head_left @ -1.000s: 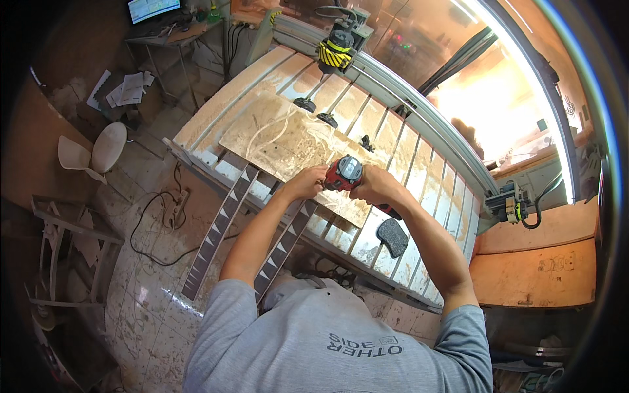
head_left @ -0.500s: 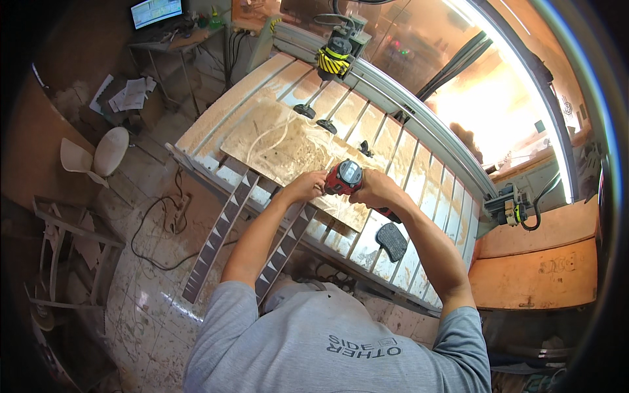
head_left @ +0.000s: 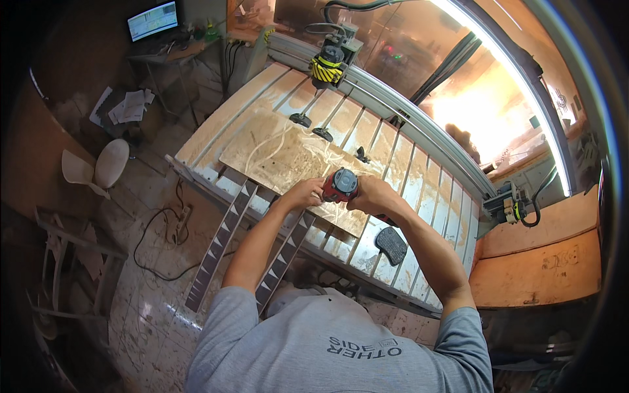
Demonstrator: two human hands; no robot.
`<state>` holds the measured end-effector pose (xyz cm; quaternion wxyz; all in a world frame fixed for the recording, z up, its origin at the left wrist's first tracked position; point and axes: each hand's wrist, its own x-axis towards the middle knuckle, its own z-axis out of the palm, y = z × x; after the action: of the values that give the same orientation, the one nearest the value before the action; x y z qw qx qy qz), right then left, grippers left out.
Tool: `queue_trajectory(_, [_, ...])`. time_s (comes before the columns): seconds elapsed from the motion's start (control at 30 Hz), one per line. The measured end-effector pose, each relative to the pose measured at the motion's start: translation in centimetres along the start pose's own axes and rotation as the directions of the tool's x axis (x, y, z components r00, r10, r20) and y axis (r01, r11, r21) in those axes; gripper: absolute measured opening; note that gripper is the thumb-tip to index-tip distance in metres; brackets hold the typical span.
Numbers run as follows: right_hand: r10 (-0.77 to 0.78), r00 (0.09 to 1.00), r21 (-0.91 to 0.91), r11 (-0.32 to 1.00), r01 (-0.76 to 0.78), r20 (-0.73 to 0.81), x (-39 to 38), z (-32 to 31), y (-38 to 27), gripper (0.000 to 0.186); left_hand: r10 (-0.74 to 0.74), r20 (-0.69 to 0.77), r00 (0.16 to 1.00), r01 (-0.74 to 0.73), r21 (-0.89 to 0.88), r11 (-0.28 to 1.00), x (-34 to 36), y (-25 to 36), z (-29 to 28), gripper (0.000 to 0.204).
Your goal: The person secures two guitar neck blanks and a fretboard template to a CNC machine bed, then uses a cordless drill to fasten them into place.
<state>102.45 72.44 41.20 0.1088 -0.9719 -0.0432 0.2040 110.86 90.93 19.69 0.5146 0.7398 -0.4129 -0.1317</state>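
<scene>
My right hand (head_left: 372,195) is wrapped round the handle of a red and black cordless drill (head_left: 341,185). The drill stands over a dusty wooden board (head_left: 259,154), which lies on the slatted machine bed; its working end is hidden beneath its body. Close against the drill's left side is my left hand (head_left: 304,194), fingers bent together at the board's near edge. What those fingers grip, if anything, is hidden. To the right of the drill a dark textured pad (head_left: 391,245) lies on the bed.
A machine spindle with yellow-black stripes (head_left: 327,65) hangs above the far side of the bed (head_left: 419,216). Black clamps (head_left: 300,120) sit behind the board. Two dark strips with pale triangles (head_left: 221,245) jut out from the near edge. A cable (head_left: 147,259) lies across the floor.
The view has shifted slightly. The drill's body is tilted a little differently over the board, with both hands staying at nearly the same place.
</scene>
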Motion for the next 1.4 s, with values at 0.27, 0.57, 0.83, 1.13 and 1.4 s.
queue_trajectory(0.27, [0.005, 0.999, 0.018, 1.000, -0.004, -0.041, -0.6, -0.5, 0.3, 0.039, 0.116, -0.093, 0.989, -0.113, 0.037, 0.993, 0.1, -0.6, 0.6, 0.025])
queue_trajectory(0.57, [0.121, 0.992, 0.305, 0.947, -0.103, -0.039, -2.8, -1.3, 3.0, 0.041, -0.198, -0.219, 0.956, 0.167, -0.150, 0.975, 0.3, 0.5, 2.5, 0.017])
queue_trajectory(0.83, [0.137, 0.988, 0.204, 0.971, -0.122, -0.064, -2.9, 0.1, 3.9, 0.045, 0.134, -0.265, 0.955, -0.086, 0.187, 0.979, 0.8, -0.5, 3.6, 0.018])
queue_trajectory(1.13, [0.126, 0.991, 0.189, 0.975, -0.115, -0.046, -1.8, 0.1, 3.5, 0.044, 0.098, -0.276, 0.956, -0.043, 0.200, 0.979, 0.8, 0.3, 3.7, 0.013])
queue_trajectory(1.4, [0.097, 0.994, 0.106, 0.990, -0.091, -0.054, -1.9, 0.0, 2.7, 0.044, 0.099, -0.298, 0.949, -0.030, 0.226, 0.974, 0.7, 1.1, 3.7, 0.015])
